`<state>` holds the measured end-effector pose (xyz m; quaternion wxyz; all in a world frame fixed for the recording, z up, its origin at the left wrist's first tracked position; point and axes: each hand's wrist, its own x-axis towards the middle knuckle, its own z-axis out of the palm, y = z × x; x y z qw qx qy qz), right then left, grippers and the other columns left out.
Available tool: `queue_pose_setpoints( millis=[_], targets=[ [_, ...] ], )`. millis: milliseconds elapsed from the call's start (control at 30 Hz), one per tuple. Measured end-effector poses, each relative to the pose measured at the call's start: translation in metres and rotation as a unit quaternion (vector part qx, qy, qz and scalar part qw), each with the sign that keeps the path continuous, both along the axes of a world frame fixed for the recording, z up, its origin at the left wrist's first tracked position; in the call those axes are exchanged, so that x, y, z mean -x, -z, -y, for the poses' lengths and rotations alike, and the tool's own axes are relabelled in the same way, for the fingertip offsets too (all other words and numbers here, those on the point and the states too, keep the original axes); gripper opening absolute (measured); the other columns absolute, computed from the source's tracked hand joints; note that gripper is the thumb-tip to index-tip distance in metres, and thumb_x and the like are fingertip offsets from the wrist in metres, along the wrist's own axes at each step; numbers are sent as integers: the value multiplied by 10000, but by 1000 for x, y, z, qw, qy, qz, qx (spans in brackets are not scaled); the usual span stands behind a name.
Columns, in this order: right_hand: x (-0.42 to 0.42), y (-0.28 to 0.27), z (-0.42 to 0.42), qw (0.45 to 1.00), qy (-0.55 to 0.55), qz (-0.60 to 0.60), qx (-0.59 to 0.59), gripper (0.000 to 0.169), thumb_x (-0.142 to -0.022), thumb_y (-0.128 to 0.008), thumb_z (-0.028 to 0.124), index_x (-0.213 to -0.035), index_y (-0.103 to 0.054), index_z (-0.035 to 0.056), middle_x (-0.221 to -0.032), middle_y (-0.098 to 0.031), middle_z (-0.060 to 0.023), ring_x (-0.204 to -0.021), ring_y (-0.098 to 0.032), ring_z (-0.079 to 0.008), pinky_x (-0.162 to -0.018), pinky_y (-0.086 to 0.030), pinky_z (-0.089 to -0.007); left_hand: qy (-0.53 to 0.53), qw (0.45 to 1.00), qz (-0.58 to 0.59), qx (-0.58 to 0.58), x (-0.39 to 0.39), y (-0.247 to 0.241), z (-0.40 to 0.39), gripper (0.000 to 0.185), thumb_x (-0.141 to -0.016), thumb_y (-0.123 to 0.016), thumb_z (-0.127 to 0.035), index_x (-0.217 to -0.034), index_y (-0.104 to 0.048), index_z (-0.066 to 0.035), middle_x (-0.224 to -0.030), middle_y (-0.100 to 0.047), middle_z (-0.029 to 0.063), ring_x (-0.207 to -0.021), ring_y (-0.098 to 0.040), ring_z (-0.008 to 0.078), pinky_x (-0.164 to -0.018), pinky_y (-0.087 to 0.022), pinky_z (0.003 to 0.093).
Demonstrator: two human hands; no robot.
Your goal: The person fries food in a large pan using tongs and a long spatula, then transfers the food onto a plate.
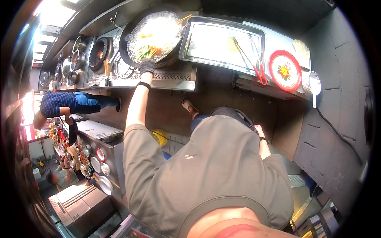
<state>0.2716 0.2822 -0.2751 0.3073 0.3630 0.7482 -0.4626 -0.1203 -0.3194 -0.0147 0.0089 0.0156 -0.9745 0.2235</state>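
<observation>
My left hand, in a dark glove, grips a bundle of thin wooden skewers at the near rim of a large wok. Green and orange food shows at the skewers' far ends, in bubbling, brightly glaring liquid. More sticks lean on the wok's right rim. My right hand hangs beside my waist, by dark cloth; its fingers are partly hidden. To the wok's right is a metal tray with red-handled tongs resting across its edge.
A red-rimmed plate, white bowls and pale gloves lie at the right. Left of the wok are a burner, upright sticks and metal pots. A person stands farther left; another person is behind the plate-covered counter.
</observation>
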Motion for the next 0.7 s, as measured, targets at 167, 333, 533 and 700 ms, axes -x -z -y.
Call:
queue_pose_setpoints(
  millis=[167,333,533,700],
  targets=[
    [8,-7,3,1000,-9,12,0,276,-731,-597,182,-912,-647,-21,-843,-661,-112,-795,-598,-172,-716,-465,-315,-52,994,18,-97,5,-58,21,208,-777,-518,-178,-860,-665,-57,-893,-650,148,-895,-628,274,-736,-508,372],
    [9,1,2,1000,-1,2,0,270,-750,-584,184,-915,-648,-19,-850,-659,-124,-804,-600,-174,-723,-465,-322,-58,991,-76,-98,-1,-64,40,157,-747,-522,-167,-722,-631,-57,-809,-645,158,-778,-637,262,-671,-499,362],
    [4,16,0,1000,1,-8,3,271,-767,-579,195,-918,-647,-20,-870,-660,-125,-805,-599,-172,-728,-463,-324,-98,980,-80,-153,-11,-20,49,173,-765,-509,-181,-766,-627,-54,-781,-645,154,-763,-639,266,-657,-499,364],
    [5,5,-2,1000,-2,-19,-3,266,-769,-579,197,-911,-653,-15,-855,-662,-115,-797,-600,-168,-721,-464,-321,-100,983,-72,-137,-28,15,53,189,-780,-498,-193,-801,-623,-52,-758,-645,151,-751,-640,270,-646,-500,365]
  ],
)
